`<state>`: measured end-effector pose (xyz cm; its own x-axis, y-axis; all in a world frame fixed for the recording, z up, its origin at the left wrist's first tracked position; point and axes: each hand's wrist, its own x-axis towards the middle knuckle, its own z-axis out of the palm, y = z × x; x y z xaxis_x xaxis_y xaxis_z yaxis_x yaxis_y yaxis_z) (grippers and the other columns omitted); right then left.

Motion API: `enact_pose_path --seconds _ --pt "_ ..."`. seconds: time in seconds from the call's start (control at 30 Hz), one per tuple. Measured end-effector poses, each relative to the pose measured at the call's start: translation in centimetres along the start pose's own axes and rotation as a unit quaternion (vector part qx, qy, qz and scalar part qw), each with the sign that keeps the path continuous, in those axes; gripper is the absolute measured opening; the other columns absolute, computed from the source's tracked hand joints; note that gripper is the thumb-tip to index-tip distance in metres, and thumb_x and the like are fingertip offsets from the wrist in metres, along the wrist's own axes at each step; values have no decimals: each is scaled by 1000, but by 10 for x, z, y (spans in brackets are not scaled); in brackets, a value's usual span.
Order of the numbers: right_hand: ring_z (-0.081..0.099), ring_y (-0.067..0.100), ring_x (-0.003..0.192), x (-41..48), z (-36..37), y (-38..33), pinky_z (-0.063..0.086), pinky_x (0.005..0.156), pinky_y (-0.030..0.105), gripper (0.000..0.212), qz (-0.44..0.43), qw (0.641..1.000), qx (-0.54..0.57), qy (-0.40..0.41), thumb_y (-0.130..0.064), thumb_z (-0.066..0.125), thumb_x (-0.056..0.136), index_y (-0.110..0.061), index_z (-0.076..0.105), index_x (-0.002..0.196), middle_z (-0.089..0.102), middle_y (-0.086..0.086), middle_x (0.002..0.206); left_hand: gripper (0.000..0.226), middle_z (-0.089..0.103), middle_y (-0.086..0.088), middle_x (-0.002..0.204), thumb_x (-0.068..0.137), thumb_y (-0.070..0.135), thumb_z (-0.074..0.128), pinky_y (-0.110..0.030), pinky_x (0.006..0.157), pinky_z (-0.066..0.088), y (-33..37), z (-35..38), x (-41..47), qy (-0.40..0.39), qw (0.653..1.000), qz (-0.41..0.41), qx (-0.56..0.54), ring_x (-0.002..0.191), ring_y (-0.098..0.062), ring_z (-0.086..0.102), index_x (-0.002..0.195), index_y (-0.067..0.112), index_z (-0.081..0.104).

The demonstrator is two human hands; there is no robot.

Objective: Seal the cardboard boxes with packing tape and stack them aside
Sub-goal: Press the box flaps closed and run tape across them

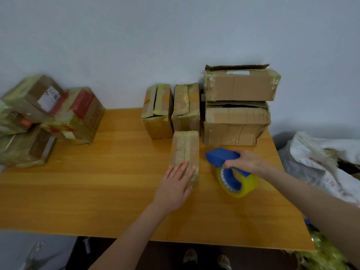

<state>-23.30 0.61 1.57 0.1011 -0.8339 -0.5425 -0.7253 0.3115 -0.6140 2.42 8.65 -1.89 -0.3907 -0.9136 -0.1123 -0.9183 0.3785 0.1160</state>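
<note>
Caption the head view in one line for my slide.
Left hand flat on a small taped box while the right hand grips a blue tape dispenser beside it on the wooden table.

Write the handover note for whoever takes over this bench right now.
Left hand lies flat on the near end of the small box, mid-way along the table.
Right hand grips the blue tape dispenser just right of that box.
Done: taped boxes piled at the left end.
Left: this box, if its seam needs tape; two small boxes and two larger stacked boxes at the back, the top one's flap raised. Then stack them aside.
</note>
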Motion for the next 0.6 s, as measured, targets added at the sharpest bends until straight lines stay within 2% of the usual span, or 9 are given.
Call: enact_pose_path --seconds 0.1,0.2,0.27,0.3,0.33,0.4,0.47,0.53,0.6 --pt "59 22 82 5 24 6 45 66 32 46 79 980 183 15 -38 74 79 -13 56 113 62 5 97 61 -10 3 159 101 44 23 -28 115 -15 -1 1 0 0 1000 0 3 147 -13 -10 152 26 -4" --pt "63 26 80 8 42 18 52 65 36 50 150 932 329 -9 -37 74 82 -12 59 121 66 10 98 66 -15 6 155 93 53 6 -28 114 -17 -1 1 0 -10 1000 -4 -8 144 -9 -15 152 25 -5" --pt "64 26 80 7 45 25 54 68 37 50 176 910 373 -28 -43 70 84 -11 61 121 67 10 96 71 -14 9 154 90 56 1 -28 118 -13 0 -1 1 -10 999 -6 -36 143 -6 -15 152 23 -1" --pt "64 27 83 7 45 28 55 74 40 54 181 909 373 -31 -50 68 83 -11 62 120 68 11 97 67 -11 10 154 95 55 8 -28 119 -9 -1 -3 1 -8 998 -9 -66 144 -5 -12 153 21 2" --pt "64 28 91 7 44 29 54 83 42 61 180 917 354 -30 -58 66 81 -12 61 122 68 11 104 61 -6 11 155 100 50 18 -27 119 -6 -3 -5 1 1 993 -17 -118 145 -4 -8 152 21 6" --pt "58 31 114 3 36 26 46 100 44 76 157 956 246 -11 -66 60 81 -13 52 135 61 11 127 54 4 14 154 103 35 35 -22 117 4 -6 -13 -2 62 966 -59 -245 144 -2 1 151 23 14" --pt "49 33 127 -5 29 15 41 102 40 80 83 992 87 24 -59 53 90 -9 34 148 49 12 143 51 16 11 155 102 26 41 -19 113 12 -10 -19 -6 149 928 -136 -312 141 0 9 150 22 22" --pt "53 32 122 -18 32 -4 44 100 40 71 -9 997 -12 78 -49 48 97 -8 28 151 53 16 139 52 25 3 155 102 25 41 -22 115 17 -14 -21 -9 172 894 -224 -348 143 -7 18 150 15 24" --pt "59 26 114 -27 52 -27 46 92 31 67 -60 994 -23 87 -44 45 100 -8 25 152 57 14 134 54 32 -2 153 103 27 40 -30 114 27 -12 -19 -4 141 870 -275 -383 141 -17 30 151 11 24"
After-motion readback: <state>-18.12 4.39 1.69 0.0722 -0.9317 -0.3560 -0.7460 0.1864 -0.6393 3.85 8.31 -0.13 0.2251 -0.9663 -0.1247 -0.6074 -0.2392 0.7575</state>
